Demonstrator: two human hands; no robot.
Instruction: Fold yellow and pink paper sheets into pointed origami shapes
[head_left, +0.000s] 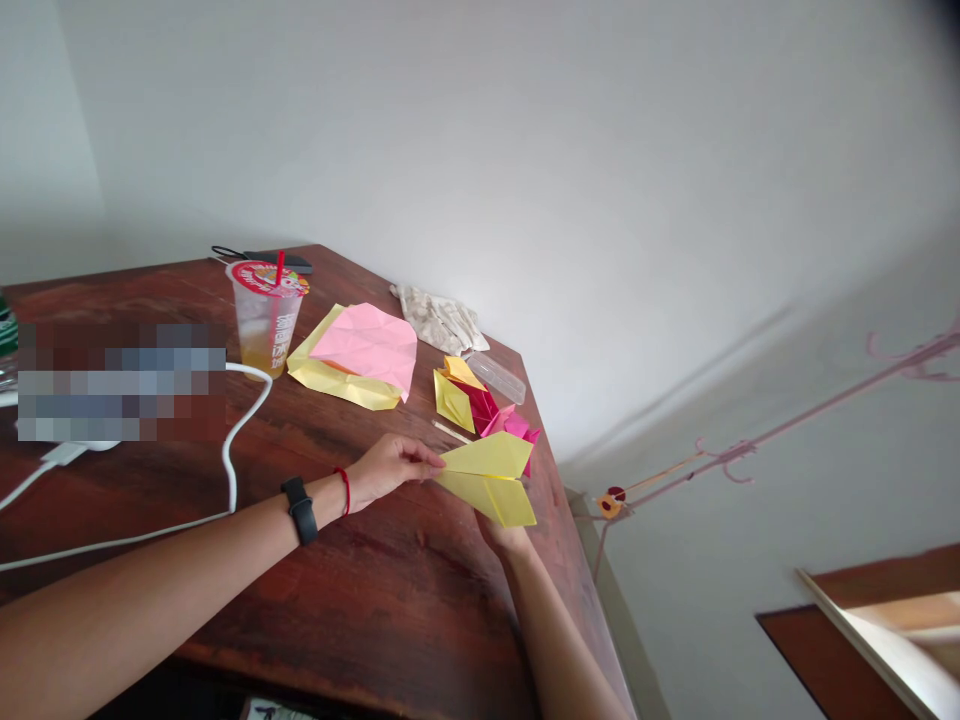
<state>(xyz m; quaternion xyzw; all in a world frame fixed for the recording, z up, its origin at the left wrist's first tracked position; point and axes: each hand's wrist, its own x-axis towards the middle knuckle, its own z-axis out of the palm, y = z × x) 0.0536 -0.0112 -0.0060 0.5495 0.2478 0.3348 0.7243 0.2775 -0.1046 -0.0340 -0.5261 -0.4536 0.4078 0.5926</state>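
Observation:
A yellow paper airplane (pixel 491 470) with its wings spread is held just above the wooden table (pixel 360 600). My left hand (pixel 390 470), with a red cord and a black band on the wrist, pinches the plane's pointed nose. From below, my right hand (pixel 504 535) holds the plane's underside; its fingers are mostly hidden by the wings. Just beyond the plane lie folded pieces: a pink paper fold (pixel 510 422), a dark red one (pixel 476 402) and a yellow one (pixel 453 400).
Pink paper (pixel 371 340) rests on yellow paper (pixel 337 385) behind my left hand. A drink cup (pixel 259 325) with a red straw stands farther left. A white cable (pixel 232 460) crosses the table. A clear plastic case (pixel 496 378) and crumpled cloth (pixel 442 318) lie near the right edge.

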